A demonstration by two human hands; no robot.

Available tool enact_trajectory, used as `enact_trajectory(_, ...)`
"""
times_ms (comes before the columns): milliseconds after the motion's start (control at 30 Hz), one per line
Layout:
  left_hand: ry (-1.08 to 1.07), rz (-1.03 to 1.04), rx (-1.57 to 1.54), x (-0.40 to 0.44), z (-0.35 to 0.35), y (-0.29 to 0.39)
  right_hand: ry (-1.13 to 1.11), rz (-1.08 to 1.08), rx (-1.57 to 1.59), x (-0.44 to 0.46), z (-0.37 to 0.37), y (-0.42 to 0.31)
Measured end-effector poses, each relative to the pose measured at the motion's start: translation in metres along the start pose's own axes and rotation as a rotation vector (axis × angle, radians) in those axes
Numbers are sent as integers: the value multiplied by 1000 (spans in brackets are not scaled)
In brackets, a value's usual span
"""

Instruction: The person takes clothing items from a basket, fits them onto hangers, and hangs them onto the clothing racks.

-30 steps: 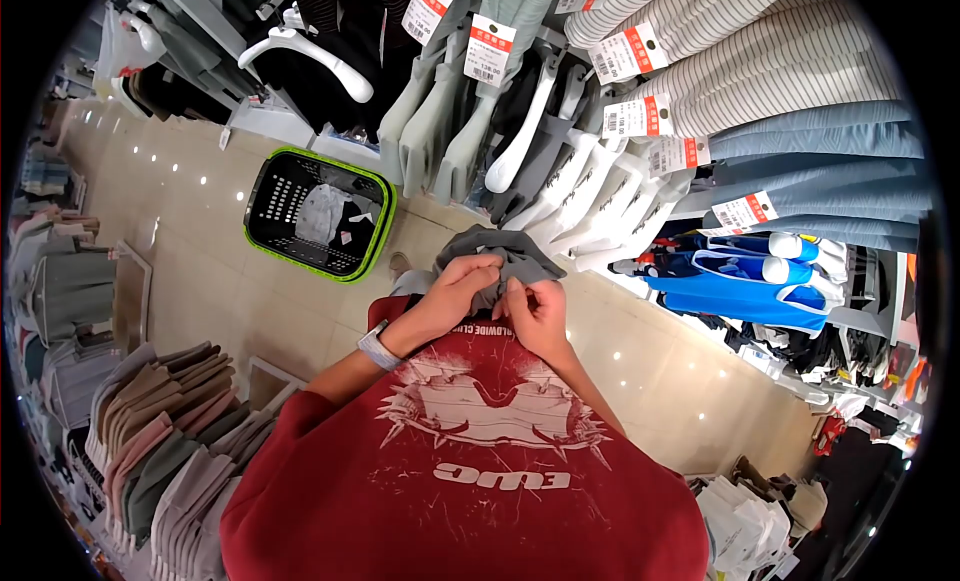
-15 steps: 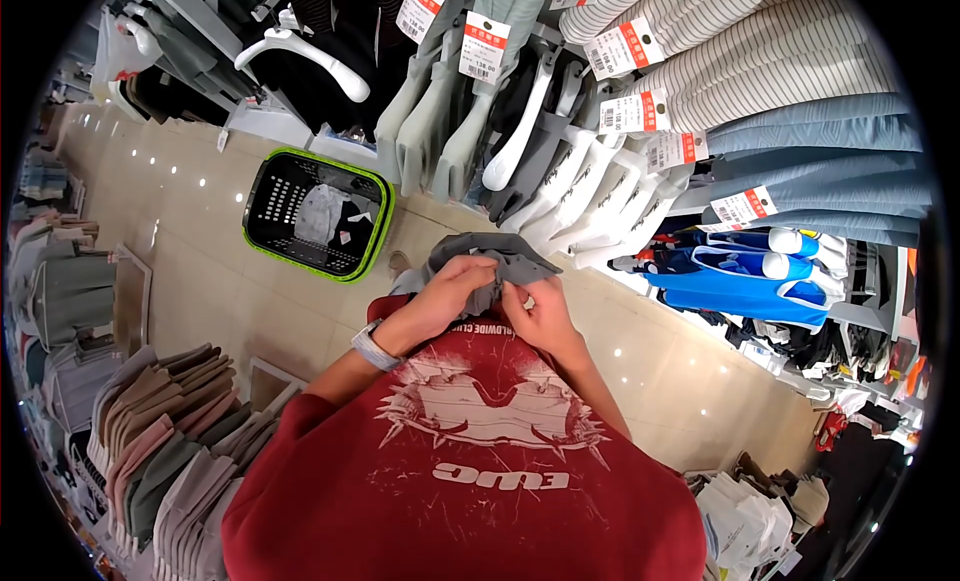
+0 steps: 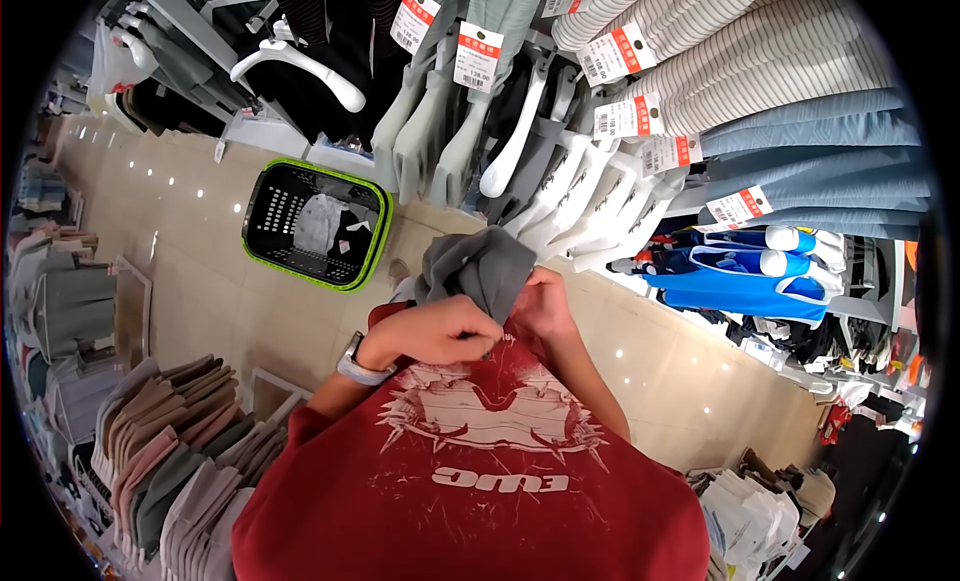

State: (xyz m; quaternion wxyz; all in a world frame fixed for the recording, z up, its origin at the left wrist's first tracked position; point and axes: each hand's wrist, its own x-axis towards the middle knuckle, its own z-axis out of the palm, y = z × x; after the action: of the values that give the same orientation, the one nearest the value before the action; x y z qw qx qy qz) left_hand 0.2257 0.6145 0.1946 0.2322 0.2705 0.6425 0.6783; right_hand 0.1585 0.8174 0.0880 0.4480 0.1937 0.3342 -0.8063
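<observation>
A bunched grey garment hangs in front of my chest. My right hand is closed at its right edge, gripping the cloth, with the fingertips partly hidden. Lower and nearer to me, my left hand has its fingers curled in, in front of the garment's lower part. Whether anything is pinched in it is hidden. A watch is on the left wrist. Below both hands spreads the printed red shirt that I wear.
A black shopping basket with a green rim stands on the tiled floor, with light and dark cloth inside. Tagged clothes on white hangers line the rack ahead. More hanging clothes are at the lower left, and white folded or hung items at the lower right.
My left hand has come off the top of the grey garment and moved down toward me, fingers curled. The garment has shifted and hangs more spread beside my right hand.
</observation>
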Motion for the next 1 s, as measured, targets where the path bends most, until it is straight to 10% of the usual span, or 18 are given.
enact_trajectory(233,-155,23,141,1,9,5,47,127,-13,50,-21,13)
enact_trajectory(333,-207,9,182,7,15,4,338,-48,-990,74,-40,15)
enact_trajectory(500,-219,-4,174,7,17,4,40,150,-1314,104,-50,20)
enact_trajectory(567,-228,-10,198,7,17,6,76,-141,-1610,116,-71,40)
enact_trajectory(733,-166,-8,213,-2,10,4,9,-96,-1291,126,-75,38)
enact_trajectory(1000,649,-199,740,-28,-22,-51,13,-284,-1035,38,39,-38)
